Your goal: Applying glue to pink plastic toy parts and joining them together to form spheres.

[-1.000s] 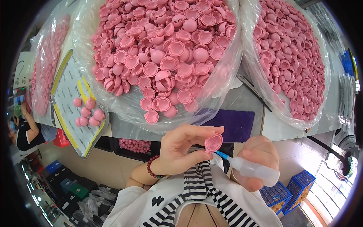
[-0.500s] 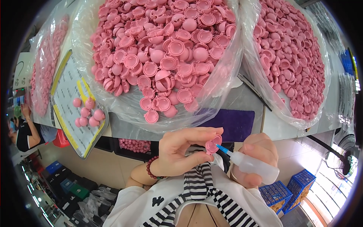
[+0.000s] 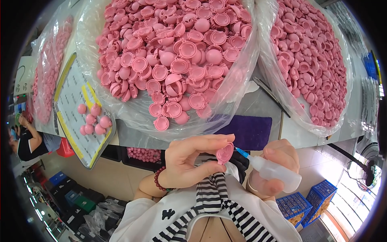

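Note:
Between the thumb and fingers of my left hand [image 3: 187,159] is a small pink plastic half-shell [image 3: 225,153], its hollow side facing right. My right hand [image 3: 278,161] is wrapped round a translucent white squeeze bottle [image 3: 278,173] with a blue-based needle tip [image 3: 242,152]. The tip points at the half-shell and stands a little apart from it. Beyond my hands, a clear plastic bag [image 3: 157,135] lies open with a heap of pink shells [image 3: 173,66], many of them hinged pairs. A purple cloth [image 3: 250,131] lies on the table edge just past my hands.
A second bag of smaller pink parts [image 3: 312,64] sits at the right. At the left, a yellow-edged tray [image 3: 66,117] bears several closed pink balls [image 3: 90,119]. Below the edge stand a dark bin of pink balls [image 3: 144,154] and blue crates [image 3: 320,197]. A person [image 3: 32,139] works far left.
The needle tip has drawn back rightward out of the half-shell, with the bottle moving slightly right. My left hand has shifted a little left and turned the half-shell.

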`<action>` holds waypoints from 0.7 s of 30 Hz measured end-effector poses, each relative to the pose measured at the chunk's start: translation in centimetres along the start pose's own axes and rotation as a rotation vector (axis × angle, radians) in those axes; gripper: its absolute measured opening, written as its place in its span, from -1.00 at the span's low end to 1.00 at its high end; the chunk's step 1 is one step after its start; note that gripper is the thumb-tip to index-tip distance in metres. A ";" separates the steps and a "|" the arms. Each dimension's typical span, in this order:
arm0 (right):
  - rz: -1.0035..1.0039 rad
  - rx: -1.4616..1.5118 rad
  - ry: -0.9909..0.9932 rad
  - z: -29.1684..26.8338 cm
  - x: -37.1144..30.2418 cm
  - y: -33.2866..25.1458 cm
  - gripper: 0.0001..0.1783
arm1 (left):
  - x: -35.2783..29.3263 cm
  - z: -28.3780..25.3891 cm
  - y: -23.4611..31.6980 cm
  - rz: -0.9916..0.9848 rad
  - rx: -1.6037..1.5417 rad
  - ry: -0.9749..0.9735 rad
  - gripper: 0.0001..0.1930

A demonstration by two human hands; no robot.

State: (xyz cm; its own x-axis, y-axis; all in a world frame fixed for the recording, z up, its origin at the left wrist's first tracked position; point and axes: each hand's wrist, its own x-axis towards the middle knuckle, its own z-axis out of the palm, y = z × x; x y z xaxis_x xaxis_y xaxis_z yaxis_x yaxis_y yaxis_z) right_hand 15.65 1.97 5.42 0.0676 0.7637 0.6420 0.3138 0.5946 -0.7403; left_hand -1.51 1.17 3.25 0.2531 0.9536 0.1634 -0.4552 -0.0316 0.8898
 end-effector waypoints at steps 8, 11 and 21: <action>-0.009 0.247 -0.155 -0.4 0.2 0.2 -0.37 | 0.0 -0.2 -0.7 0.055 -0.083 0.034 -0.58; -0.022 0.252 0.036 -0.4 -0.2 1.6 -0.42 | -0.1 -0.2 -0.9 -0.039 -0.348 0.006 -0.54; 0.495 -0.212 -0.138 -0.6 0.6 5.0 -0.62 | 0.2 0.1 -0.5 -0.434 -0.734 0.097 -0.50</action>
State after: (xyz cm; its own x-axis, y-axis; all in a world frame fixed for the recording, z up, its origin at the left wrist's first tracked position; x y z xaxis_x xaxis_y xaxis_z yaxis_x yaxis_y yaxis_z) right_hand 17.82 5.31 2.19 0.1353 0.9734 0.1848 0.4611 0.1032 -0.8813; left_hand -1.18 1.33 2.84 0.4735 0.8590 -0.1946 -0.7806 0.5116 0.3591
